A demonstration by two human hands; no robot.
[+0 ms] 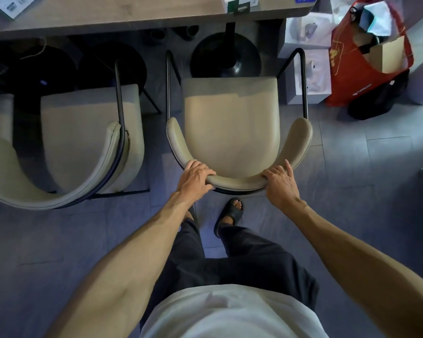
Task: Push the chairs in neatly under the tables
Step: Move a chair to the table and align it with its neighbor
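A beige chair [230, 128] with a curved backrest and thin black metal frame stands in front of me, its seat front close to the grey wooden table [137, 18] but outside the table's edge. My left hand [195, 175] grips the left part of the curved backrest. On the right part of the backrest, my right hand [280, 182] wraps over the rim. A second beige chair [83, 132] of the same kind stands to the left, also mostly outside the table edge.
The table's black round pedestal base [226, 57] sits just beyond the chair's seat. A red shopping bag [366, 69] and white boxes [310, 71] stand on the floor at the right. Papers lie on the table. My sandalled foot [230, 215] is behind the chair.
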